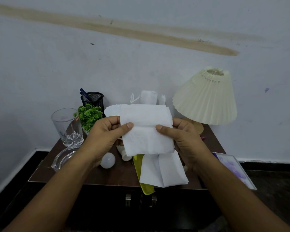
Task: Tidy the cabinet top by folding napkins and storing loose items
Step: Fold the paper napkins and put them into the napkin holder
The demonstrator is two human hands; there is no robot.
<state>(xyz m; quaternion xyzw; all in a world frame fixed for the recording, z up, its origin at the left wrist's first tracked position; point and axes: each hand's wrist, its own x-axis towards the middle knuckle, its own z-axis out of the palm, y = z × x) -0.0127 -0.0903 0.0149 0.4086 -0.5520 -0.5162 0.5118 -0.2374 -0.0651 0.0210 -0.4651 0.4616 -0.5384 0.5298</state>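
Head view: both hands hold a white napkin up, clear of the dark wood cabinet top.
Left hand pinches the napkin's left edge, thumb in front, fingers curled behind; right hand does likewise on the right edge. Clock read from the held napkin: folded napkin at 6, lying over a yellow-green comb; white bulb at 7; clear ashtray at 8; tumbler at 9; green plant and mesh pen pot at 10; pleated cream lamp at 2. Pale scuffed wall behind, brown streak at 12. Dark floor.
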